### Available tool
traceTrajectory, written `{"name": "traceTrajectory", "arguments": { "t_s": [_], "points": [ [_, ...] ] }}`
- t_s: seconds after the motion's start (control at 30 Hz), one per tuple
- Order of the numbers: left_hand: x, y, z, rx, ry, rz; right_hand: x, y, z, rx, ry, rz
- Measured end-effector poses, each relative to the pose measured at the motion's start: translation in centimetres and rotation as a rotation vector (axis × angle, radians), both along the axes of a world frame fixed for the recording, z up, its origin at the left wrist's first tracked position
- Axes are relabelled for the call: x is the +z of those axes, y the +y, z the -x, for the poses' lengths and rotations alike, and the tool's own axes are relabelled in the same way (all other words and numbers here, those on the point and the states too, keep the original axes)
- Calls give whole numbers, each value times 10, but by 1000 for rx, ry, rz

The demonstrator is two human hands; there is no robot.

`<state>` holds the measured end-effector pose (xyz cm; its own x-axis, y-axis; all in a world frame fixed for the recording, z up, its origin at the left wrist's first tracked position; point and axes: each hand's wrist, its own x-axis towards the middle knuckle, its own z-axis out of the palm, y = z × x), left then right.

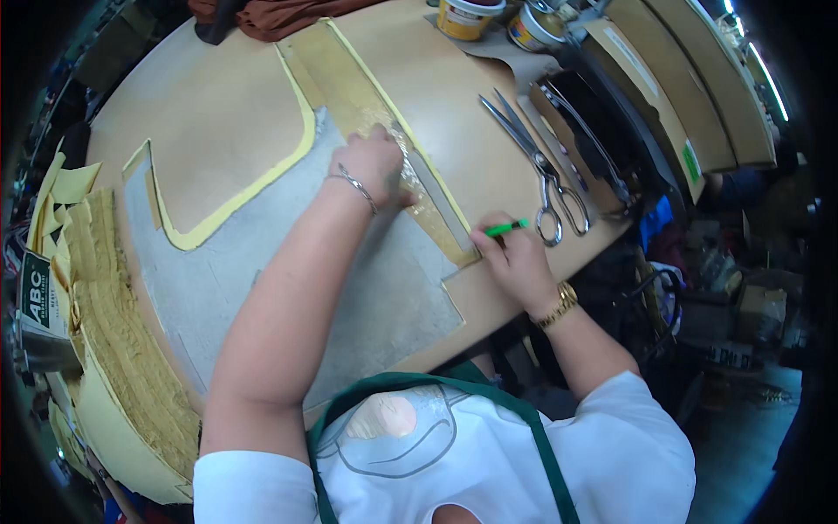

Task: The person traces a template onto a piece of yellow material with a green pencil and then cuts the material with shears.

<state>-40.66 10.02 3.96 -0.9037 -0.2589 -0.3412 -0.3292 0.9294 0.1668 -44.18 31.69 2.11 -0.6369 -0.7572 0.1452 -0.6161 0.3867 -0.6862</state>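
A flat grey pattern piece (349, 279) lies on the table over yellow foam (209, 229), whose edge shows around its curved cut-out. A long tan strip (336, 74) runs along the pattern's right side, with shiny, crinkled patches near its middle. My left hand (371, 166) presses down on this strip, thumb and fingers apart, gripping nothing. At the strip's near end, my right hand (515, 262) is closed around a green pen (506, 228), held close to the pattern's right edge. Where the pen's tip meets the surface is hidden by the fingers.
Large metal scissors (541, 162) lie to the right of my right hand, beside an open cardboard box (576, 131). Two tubs (467, 17) stand at the back. Brown cloth (288, 17) lies at the far edge. Stacked yellow foam pieces (131, 323) stand at left.
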Motion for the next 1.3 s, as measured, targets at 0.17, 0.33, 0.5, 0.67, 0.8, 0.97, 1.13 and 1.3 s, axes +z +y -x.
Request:
{"name": "traceTrajectory", "arguments": {
  "t_s": [0.17, 0.33, 0.5, 0.67, 0.8, 0.97, 1.13, 1.3],
  "points": [
    [-8, 3, -2, 29, 62, 38, 8, 39, -22, -114, -260, 68],
    [-4, 22, -38, 97, 207, 43, 3, 9, 0, -255, -306, 211],
    [-27, -17, -165, 291, 841, 81, -6, -21, 11, -120, -127, 124],
    [-44, -68, -335, 804, 763, 199, -25, -48, 19, -158, 124, -105],
    [-47, -43, -367, 1090, 750, -1, -21, -56, 15, -234, 57, -163],
    [-70, -60, -384, 1191, 771, 136, -14, -42, 15, -127, -256, -70],
    [-77, -50, -380, 1173, 651, 255, -25, 26, 3, -144, -140, -147],
    [-70, -25, -372, 1072, 636, 423, -13, 54, -3, -199, -47, -123]
  ]
}}
